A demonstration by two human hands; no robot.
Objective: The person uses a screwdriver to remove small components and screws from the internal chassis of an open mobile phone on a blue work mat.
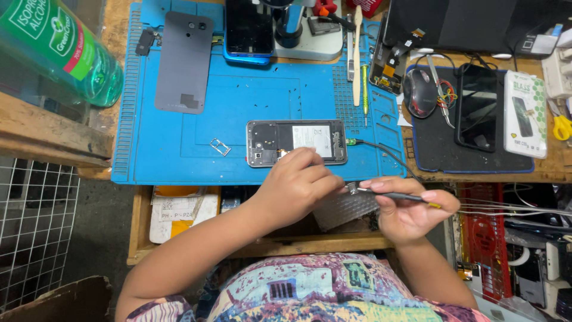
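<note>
An opened smartphone (296,142) with its back off lies on a blue repair mat (179,143), a cable plugged into its right end. My left hand (295,185) hovers over the phone's near edge with fingers curled, pinching a small metal part against the tip of a tool. My right hand (405,211) grips thin black tweezers (396,195) that point left toward that part. A grey back cover (183,62) rests at the mat's far left. A small SIM tray (220,146) lies left of the phone.
A green bottle (65,50) lies on a wooden shelf at far left. A second phone (248,30) and a microscope base (298,36) stand at the back. A mouse (420,92), dark phone (476,107) and boxed screen protector (524,113) sit right. An open drawer (179,220) lies below.
</note>
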